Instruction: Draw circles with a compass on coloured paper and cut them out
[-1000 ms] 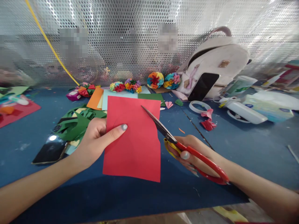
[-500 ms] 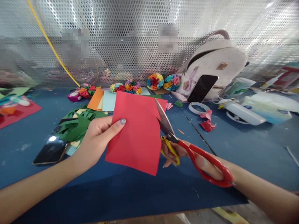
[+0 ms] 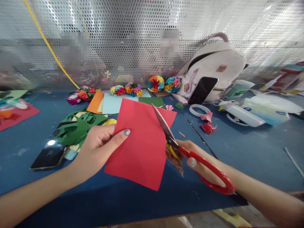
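Observation:
Pinched between the thumb and fingers of my left hand [image 3: 102, 148] is the left side of a red paper sheet [image 3: 140, 142], raised above the dark blue table. My right hand [image 3: 197, 158] holds large red-handled scissors [image 3: 209, 167], their blades over the sheet's right side, where a cut edge curves. The blades look nearly closed. Yellow scissors [image 3: 174, 152] hang beneath, also at my right hand; the paper and my fingers partly hide them.
Green paper scraps [image 3: 76, 128] and a phone [image 3: 49, 153] lie left. Coloured sheets [image 3: 111, 104] and paper flowers [image 3: 156, 83] sit behind. Right are a white backpack [image 3: 213, 66] with a phone [image 3: 203, 90] against it, a tape roll [image 3: 199, 110] and a glue gun [image 3: 244, 114].
The scissor blades have closed further along the red sheet. The sheet has tilted and come slightly lower, and its upper right flap sticks out more. The camera view has shifted slightly.

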The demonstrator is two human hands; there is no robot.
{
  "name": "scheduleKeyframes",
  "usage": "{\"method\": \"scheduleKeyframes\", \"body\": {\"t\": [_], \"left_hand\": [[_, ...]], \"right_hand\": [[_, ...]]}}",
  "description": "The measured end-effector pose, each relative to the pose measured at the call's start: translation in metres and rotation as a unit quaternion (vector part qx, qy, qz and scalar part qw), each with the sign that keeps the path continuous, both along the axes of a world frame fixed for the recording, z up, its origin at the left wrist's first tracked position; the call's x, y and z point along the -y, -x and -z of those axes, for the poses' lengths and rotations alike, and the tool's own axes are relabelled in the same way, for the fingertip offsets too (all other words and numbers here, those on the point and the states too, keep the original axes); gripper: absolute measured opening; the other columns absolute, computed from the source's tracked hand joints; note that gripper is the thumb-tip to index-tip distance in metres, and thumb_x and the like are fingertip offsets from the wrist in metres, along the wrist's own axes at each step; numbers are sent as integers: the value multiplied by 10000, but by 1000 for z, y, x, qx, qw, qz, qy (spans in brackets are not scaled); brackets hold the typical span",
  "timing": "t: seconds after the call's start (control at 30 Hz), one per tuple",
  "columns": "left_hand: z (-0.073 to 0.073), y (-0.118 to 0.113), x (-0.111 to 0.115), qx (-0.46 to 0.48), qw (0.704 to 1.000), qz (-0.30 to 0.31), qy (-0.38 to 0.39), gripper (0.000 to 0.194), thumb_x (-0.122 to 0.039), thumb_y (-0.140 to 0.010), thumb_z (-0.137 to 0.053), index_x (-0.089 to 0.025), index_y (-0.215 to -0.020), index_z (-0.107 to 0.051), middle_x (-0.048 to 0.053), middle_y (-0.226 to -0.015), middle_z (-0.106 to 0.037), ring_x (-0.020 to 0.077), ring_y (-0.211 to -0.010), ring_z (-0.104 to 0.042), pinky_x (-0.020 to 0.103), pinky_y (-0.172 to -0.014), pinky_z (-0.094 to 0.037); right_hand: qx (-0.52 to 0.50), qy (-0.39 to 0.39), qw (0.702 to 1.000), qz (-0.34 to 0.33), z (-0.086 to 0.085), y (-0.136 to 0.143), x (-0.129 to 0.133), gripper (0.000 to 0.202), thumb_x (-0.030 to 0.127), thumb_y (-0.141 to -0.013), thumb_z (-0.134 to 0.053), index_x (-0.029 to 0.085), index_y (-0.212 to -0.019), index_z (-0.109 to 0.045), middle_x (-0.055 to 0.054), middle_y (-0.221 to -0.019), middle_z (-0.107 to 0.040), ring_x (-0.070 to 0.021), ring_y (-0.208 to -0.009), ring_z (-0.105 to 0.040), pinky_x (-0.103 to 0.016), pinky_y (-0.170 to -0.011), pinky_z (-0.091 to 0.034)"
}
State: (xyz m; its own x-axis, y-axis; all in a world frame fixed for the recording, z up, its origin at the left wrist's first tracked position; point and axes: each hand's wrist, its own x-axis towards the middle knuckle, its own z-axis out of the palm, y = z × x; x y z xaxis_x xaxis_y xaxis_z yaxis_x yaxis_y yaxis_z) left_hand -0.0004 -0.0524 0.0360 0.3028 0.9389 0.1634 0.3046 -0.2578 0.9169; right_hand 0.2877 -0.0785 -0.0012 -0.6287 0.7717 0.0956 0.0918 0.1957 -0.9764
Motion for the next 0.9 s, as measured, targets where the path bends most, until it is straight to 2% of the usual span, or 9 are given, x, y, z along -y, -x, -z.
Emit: {"method": "scheduleKeyframes", "body": {"t": [0.17, 0.27, 0.43, 0.6, 0.9], "left_hand": [[-1, -1, 1, -3, 1000, -7, 6, 445, -515, -933, -638, -209, -611, -628, -2, -583, -574, 137, -519, -478, 223, -446, -388], [1, 0, 1, 3, 1000, -3, 11, 458, -525, -937, -645, -207, -609, -607, -6, -570, -550, 133, -510, -459, 222, -438, -372], [5, 2, 0, 25, 999, 11, 26, 462, -537, -957, -646, -202, -641, -611, -4, -594, -571, 129, -527, -470, 219, -455, -389], [5, 4, -1, 31, 999, 18, 26, 466, -537, -958, -655, -198, -641, -616, -4, -598, -575, 123, -530, -466, 212, -455, -384], [2, 4, -2, 36, 998, 21, 44, 457, -528, -951, -662, -190, -650, -601, -3, -614, -583, 123, -545, -488, 205, -464, -388]], "right_hand": [[3, -5, 999, 43, -5, 4, 5, 587, 813, -931, -520, 248, -784, -464, 10, -773, -474, -156, -615, -379, -313, -548, -332], [0, 2, 1000, 9, 4, -1, 3, 611, 846, -894, -538, 240, -821, -505, 16, -778, -469, -144, -595, -382, -304, -518, -334], [-3, 16, 1000, 7, 19, -10, -2, 631, 856, -890, -527, 228, -849, -498, 18, -814, -439, -128, -605, -373, -280, -497, -359], [2, 36, 999, 1, 15, -10, -3, 661, 886, -838, -560, 227, -833, -498, 12, -822, -450, -124, -595, -365, -266, -467, -365], [-7, 59, 998, -6, 17, -12, -3, 653, 852, -864, -584, 216, -790, -458, 26, -800, -454, -86, -564, -389, -226, -451, -375]]}}
